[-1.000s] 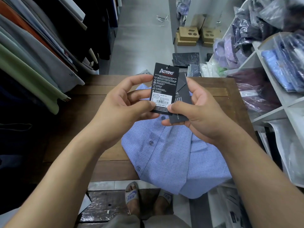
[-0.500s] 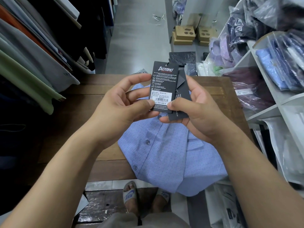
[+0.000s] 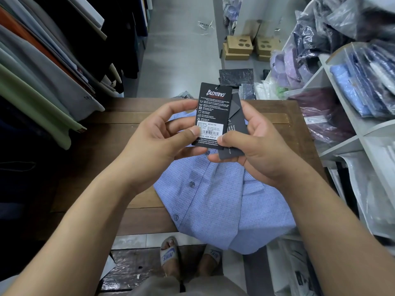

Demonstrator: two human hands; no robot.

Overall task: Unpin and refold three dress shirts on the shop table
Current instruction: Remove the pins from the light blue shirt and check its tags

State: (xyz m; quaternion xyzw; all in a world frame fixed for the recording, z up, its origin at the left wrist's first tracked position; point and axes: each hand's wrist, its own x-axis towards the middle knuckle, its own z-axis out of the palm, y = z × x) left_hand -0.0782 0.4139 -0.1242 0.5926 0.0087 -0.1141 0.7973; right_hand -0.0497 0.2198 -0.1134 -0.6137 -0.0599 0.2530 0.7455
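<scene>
A black swing tag [image 3: 213, 112] (a darker card [image 3: 236, 129] is tucked behind it) is pinched between thumb and fingers of the left hand [image 3: 158, 142] and right hand [image 3: 254, 150] above the blue checked shirt [image 3: 213, 199], laid on the wooden table [image 3: 102, 142], hem overhanging.

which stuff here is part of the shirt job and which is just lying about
In the job:
blue checked shirt, lying on the wooden table
hang tags, pinched by the left hand and the right hand

Lying about:
cardboard boxes
bagged shirts
hanging clothes
</scene>
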